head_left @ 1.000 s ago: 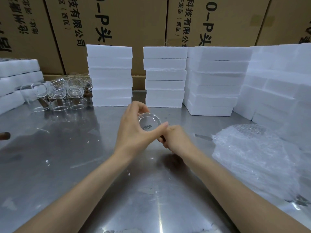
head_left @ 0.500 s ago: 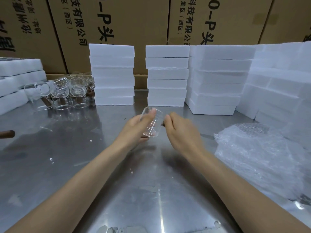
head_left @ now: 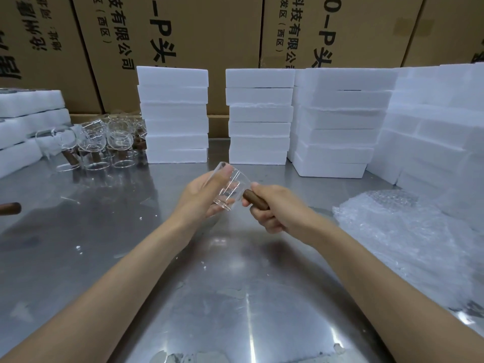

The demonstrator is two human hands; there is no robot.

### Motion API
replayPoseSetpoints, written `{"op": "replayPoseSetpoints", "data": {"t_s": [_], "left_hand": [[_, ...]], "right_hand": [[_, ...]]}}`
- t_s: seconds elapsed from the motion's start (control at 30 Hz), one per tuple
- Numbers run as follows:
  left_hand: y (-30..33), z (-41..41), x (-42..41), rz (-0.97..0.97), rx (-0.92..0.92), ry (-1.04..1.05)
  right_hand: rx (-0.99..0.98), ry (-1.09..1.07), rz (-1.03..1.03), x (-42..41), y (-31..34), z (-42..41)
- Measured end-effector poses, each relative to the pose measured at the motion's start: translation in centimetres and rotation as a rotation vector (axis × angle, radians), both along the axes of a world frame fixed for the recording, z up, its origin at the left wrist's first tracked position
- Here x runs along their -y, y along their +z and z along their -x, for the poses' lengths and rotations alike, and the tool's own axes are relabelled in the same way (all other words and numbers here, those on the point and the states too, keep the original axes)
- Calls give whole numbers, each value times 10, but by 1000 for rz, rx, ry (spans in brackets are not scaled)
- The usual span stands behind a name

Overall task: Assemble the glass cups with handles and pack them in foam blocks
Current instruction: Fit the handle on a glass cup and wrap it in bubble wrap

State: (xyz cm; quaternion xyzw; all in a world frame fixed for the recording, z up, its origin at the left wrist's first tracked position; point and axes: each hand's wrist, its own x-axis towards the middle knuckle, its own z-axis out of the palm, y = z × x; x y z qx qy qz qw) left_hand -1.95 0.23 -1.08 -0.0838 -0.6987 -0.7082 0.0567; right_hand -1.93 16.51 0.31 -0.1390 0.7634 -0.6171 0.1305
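The left hand (head_left: 203,196) curls round a clear glass cup (head_left: 231,188), thumb along the near side at the rim and fingers underneath, holding it tilted above the metal table (head_left: 104,244) in the middle of the scene. Just to its right, the right hand (head_left: 275,209) is closed in a fist round a dark wooden handle (head_left: 255,199), whose free end meets the cup's side wall. Both forearms reach in from the near edge.

Far left on the table stands a cluster of glass cups with brown handles (head_left: 99,145), close together. Beyond them at the left edge lie stacked white foam blocks (head_left: 28,121). A single loose wooden handle (head_left: 10,208) lies at the left edge, well apart from the hands. Behind the hands rise two neat stacks of foam blocks (head_left: 175,116), with wider stacks (head_left: 337,121) to the right reaching to the right edge. Near right lies a crumpled sheet of bubble wrap (head_left: 408,231). Brown cardboard cartons (head_left: 199,35) printed with black characters form the far wall
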Motion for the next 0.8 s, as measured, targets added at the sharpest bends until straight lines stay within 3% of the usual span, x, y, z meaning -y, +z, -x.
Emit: {"op": "replayPoseSetpoints", "data": {"t_s": [0.17,0.37,0.5,0.63,0.7,0.8], "left_hand": [[1,1,-1,-11,-47,-24],[-2,1,-8,-39,-49,-59],[0,1,-6,-132,-32,-39],[2,1,-1,-236,5,10],[1,2,-1,-268,14,6],[1,2,-3,-269,9,-5]], "right_hand": [[408,182,261,-8,3,2],[690,273,332,-15,5,6],[688,156,489,-20,3,10],[540,-176,684,-20,0,12],[454,-287,670,-16,-1,11],[340,-277,561,-9,-2,9]]}}
